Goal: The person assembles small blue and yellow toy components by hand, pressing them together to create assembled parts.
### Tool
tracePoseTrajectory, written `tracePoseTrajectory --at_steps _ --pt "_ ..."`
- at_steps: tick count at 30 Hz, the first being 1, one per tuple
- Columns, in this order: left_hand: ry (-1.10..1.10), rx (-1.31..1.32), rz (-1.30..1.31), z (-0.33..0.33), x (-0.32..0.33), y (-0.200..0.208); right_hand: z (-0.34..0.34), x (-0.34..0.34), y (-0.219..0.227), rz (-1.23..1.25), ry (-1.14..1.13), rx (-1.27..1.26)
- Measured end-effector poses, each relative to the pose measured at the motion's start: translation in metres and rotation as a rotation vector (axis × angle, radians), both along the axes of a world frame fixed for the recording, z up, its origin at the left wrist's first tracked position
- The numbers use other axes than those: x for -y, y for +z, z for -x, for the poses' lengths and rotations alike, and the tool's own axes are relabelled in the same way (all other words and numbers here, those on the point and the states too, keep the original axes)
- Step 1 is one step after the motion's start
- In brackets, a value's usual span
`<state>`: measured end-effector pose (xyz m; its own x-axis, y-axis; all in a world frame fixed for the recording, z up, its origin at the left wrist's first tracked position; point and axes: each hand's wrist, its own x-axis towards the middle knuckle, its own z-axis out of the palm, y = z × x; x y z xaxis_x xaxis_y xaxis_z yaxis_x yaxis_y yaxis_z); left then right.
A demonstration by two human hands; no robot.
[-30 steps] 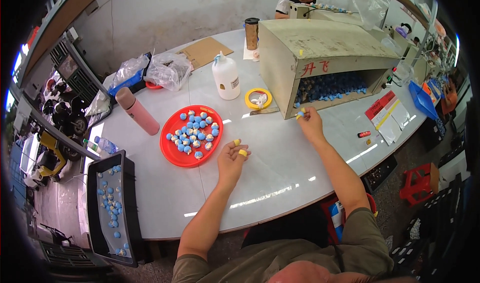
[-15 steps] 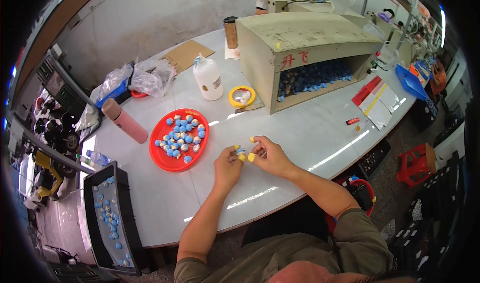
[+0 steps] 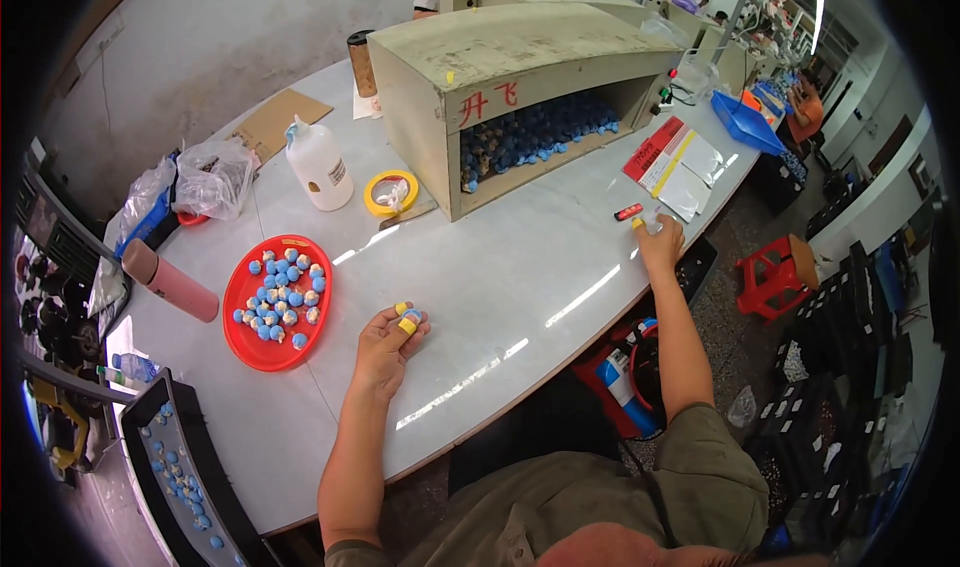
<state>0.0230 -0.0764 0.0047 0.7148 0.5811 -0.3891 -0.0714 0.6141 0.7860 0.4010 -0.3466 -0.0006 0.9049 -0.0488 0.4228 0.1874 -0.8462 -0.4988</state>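
My left hand [image 3: 383, 355], with yellow finger covers, is closed over the table's near middle. Its fingertips pinch a small blue-and-white ball [image 3: 413, 316], partly hidden by the thumb. Far to the right, near the table edge, my right hand [image 3: 662, 247] curls its fingers down beside a small red cylinder [image 3: 628, 212] and some papers. Something pale shows at its fingertips, too small to name. Left of my left hand lies a red round tray [image 3: 238, 335] holding several similar blue-and-white balls.
A metal box [image 3: 420, 117] full of blue pieces stands at the back. Beside it are yellow tape [image 3: 378, 203], a white bottle [image 3: 322, 172] and a pink flask [image 3: 172, 283]. A black bin [image 3: 150, 404] sits lower left. Red-and-white papers [image 3: 655, 157] lie right.
My right hand has left my left hand and reached right to the red cylinder. My left hand keeps the ball. The whole view has swung to the right.
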Motion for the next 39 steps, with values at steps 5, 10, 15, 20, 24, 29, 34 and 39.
tracePoseTrajectory --at_steps 5,10,15,20,24,29,34,39 --pt "-0.101 -0.013 -0.058 -0.006 0.003 0.003 -0.003 -0.002 -0.022 -0.329 0.220 0.059" --pt "-0.183 -0.079 -0.132 -0.001 -0.002 0.005 0.120 -0.080 0.028 -0.469 1.031 -0.228" --pt "-0.201 -0.045 -0.139 0.002 -0.006 -0.001 0.191 -0.141 0.055 -0.261 1.441 -0.427" --pt "-0.251 -0.114 -0.229 0.002 -0.004 0.001 0.206 -0.163 0.027 -0.617 1.591 -0.483" --pt "-0.267 -0.136 -0.238 0.003 -0.006 0.000 0.209 -0.160 0.011 -0.728 1.455 -0.586" --pt "-0.288 -0.149 -0.265 0.002 -0.006 0.004 0.204 -0.159 0.006 -0.555 1.613 -0.151" --pt "-0.291 -0.155 -0.262 0.002 -0.006 0.004 0.206 -0.161 0.007 -0.542 1.645 -0.102" --pt "-0.311 -0.166 -0.276 0.003 -0.004 0.007 0.207 -0.161 0.005 -0.548 1.649 -0.113"
